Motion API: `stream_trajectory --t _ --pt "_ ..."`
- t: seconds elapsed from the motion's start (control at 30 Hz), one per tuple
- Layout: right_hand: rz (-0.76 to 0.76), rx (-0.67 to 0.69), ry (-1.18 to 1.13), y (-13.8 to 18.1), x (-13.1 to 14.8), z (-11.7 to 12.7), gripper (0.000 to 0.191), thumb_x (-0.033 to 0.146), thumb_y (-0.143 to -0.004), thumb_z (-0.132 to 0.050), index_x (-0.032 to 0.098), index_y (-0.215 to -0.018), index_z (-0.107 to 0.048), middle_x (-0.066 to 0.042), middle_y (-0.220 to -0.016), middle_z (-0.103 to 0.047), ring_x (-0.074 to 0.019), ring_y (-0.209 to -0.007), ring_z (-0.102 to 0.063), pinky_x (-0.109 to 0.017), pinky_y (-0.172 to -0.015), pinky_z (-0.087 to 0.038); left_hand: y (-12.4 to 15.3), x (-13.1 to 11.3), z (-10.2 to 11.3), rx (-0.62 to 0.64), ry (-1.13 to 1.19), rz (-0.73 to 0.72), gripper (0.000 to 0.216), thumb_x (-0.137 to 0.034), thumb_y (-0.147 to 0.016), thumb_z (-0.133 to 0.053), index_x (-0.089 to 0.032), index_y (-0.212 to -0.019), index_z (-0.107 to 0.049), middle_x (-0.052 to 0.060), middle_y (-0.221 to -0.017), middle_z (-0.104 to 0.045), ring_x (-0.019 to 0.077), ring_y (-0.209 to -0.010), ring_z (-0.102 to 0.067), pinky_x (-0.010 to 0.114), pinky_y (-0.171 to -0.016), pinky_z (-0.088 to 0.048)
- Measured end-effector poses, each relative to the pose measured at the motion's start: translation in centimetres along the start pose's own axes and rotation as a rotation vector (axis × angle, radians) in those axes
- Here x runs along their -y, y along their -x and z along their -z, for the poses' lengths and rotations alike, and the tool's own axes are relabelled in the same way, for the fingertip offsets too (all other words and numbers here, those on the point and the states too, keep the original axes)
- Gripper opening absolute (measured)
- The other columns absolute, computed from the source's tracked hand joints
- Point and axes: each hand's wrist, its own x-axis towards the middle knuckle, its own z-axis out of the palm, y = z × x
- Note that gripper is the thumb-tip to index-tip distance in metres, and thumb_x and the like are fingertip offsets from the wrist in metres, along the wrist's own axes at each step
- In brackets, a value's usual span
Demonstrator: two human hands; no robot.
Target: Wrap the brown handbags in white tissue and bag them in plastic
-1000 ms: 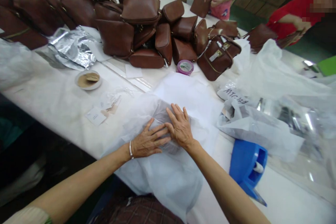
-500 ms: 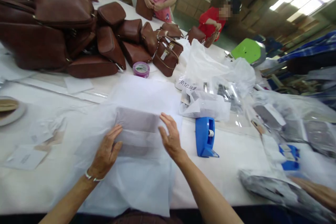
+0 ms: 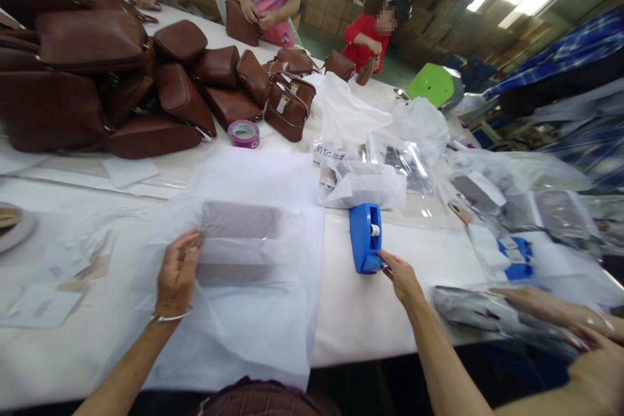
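Note:
A flat brown-grey item point(image 3: 238, 218) lies on sheets of white tissue paper point(image 3: 234, 338), partly covered by a fold of the paper. At its left edge my left hand point(image 3: 178, 270) is closed, thumb and fingers pinching the tissue paper. My right hand point(image 3: 402, 276) reaches to the front end of a blue tape dispenser point(image 3: 363, 240). Its thumb and fingertips pinch together at the cutter, on what looks like the end of the clear tape. The tape itself is barely visible.
Brown leather bags point(image 3: 92, 39) are heaped at the back left, near a purple tape roll point(image 3: 244, 134). Plastic-wrapped goods point(image 3: 375, 185) lie beyond the dispenser. At right, a co-worker's hands point(image 3: 550, 309) handle a plastic-bagged item point(image 3: 468, 312). Other people stand across the table.
My right hand has left the wrapped item's right edge and moved right to the blue tape dispenser. My left hand has closed from spread fingers to a pinch. The view has shifted slightly.

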Motion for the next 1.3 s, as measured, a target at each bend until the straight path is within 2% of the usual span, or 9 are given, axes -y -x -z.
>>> stream_trajectory --t 0.2,0.4,0.53,0.77,0.93,1.0,1.07,1.2,1.3 --pt "0.026 -0.072 -0.061 0.3 -0.3 -0.6 0.045 0.049 -0.047 -0.08 0.014 -0.074 -0.075 -0.003 -0.067 -0.07 -0.0176 -0.063 -0.06 -0.03 -0.061 -0.044 -0.4 -0.3 -0.3 -0.09 0.164 0.14 0.034 -0.047 -0.088 -0.06 -0.018 -0.106 -0.061 0.009 -0.121 -0.064 0.0298 -0.123 -0.058 0.052 -0.11 -0.044" --pt "0.138 -0.193 -0.135 1.9 -0.8 0.0 0.034 0.047 -0.058 -0.075 0.018 -0.075 -0.069 -0.001 -0.073 -0.069 -0.0183 -0.077 -0.062 -0.031 -0.077 -0.049 -0.5 0.0 -0.6 -0.134 0.188 0.174 0.032 -0.046 -0.087 -0.061 -0.018 -0.103 -0.061 0.008 -0.114 -0.066 0.0278 -0.119 -0.061 0.05 -0.109 -0.046" --pt "0.092 -0.23 -0.148 4.1 -2.5 0.6 0.029 0.046 -0.064 -0.07 0.02 -0.073 -0.063 0.003 -0.066 -0.063 -0.0156 -0.064 -0.062 -0.031 -0.071 -0.055 -0.5 0.1 -0.6 -0.141 0.205 0.179 0.032 -0.046 -0.086 -0.063 -0.018 -0.103 -0.061 0.008 -0.113 -0.067 0.0271 -0.118 -0.061 0.049 -0.11 -0.046" --pt "-0.061 -0.205 -0.08 4.6 -4.5 0.4 0.032 0.049 -0.051 -0.071 0.022 -0.063 -0.059 -0.001 -0.061 -0.064 -0.0174 -0.055 -0.062 -0.033 -0.06 -0.059 -0.7 0.2 -0.7 -0.144 0.247 0.199 0.039 -0.05 -0.083 -0.065 -0.016 -0.103 -0.061 0.009 -0.113 -0.066 0.0261 -0.116 -0.061 0.051 -0.112 -0.042" --pt "-0.135 -0.202 0.127 7.3 -4.1 1.2 0.035 0.048 -0.038 -0.074 0.02 -0.056 -0.064 -0.007 -0.054 -0.065 -0.0242 -0.049 -0.062 -0.037 -0.047 -0.054 -0.1 0.2 -0.6 -0.114 0.244 0.19 0.041 -0.053 -0.085 -0.061 -0.016 -0.102 -0.064 0.011 -0.111 -0.068 0.0248 -0.11 -0.064 0.046 -0.105 -0.049" --pt "-0.042 -0.082 0.224 8.1 -2.3 -0.1 0.043 0.056 -0.044 -0.074 0.02 -0.068 -0.072 -0.008 -0.069 -0.072 -0.027 -0.062 -0.068 -0.037 -0.056 -0.057 -0.2 0.4 -0.6 -0.101 0.243 0.174 0.041 -0.053 -0.087 -0.058 -0.016 -0.101 -0.064 0.01 -0.11 -0.069 0.0239 -0.108 -0.065 0.043 -0.102 -0.051" --pt "0.135 0.176 0.374 9.3 1.0 -3.4 0.047 0.061 -0.053 -0.073 0.021 -0.078 -0.075 -0.007 -0.076 -0.074 -0.0277 -0.072 -0.07 -0.035 -0.066 -0.057 -0.3 0.6 -0.5 -0.099 0.246 0.163 0.04 -0.053 -0.088 -0.055 -0.017 -0.102 -0.064 0.01 -0.11 -0.069 0.0234 -0.108 -0.066 0.041 -0.1 -0.052" --pt "0.499 0.869 0.549 13.8 9.2 -14.3 0.034 0.054 -0.077 -0.063 0.023 -0.082 -0.074 -0.004 -0.077 -0.072 -0.0223 -0.074 -0.066 -0.03 -0.067 -0.053 -0.2 0.7 -0.3 -0.08 0.268 0.16 0.034 -0.046 -0.09 -0.053 -0.017 -0.104 -0.063 0.01 -0.108 -0.068 0.0226 -0.104 -0.066 0.041 -0.098 -0.053" --pt "0.747 1.197 0.778 17.1 13.2 -22.9 0.023 0.037 -0.086 -0.057 0.021 -0.077 -0.07 -0.001 -0.075 -0.07 -0.0173 -0.072 -0.063 -0.026 -0.069 -0.048 0.0 0.6 -0.3 -0.064 0.292 0.15 0.026 -0.038 -0.091 -0.052 -0.017 -0.104 -0.062 0.009 -0.109 -0.067 0.0214 -0.103 -0.066 0.04 -0.098 -0.052"
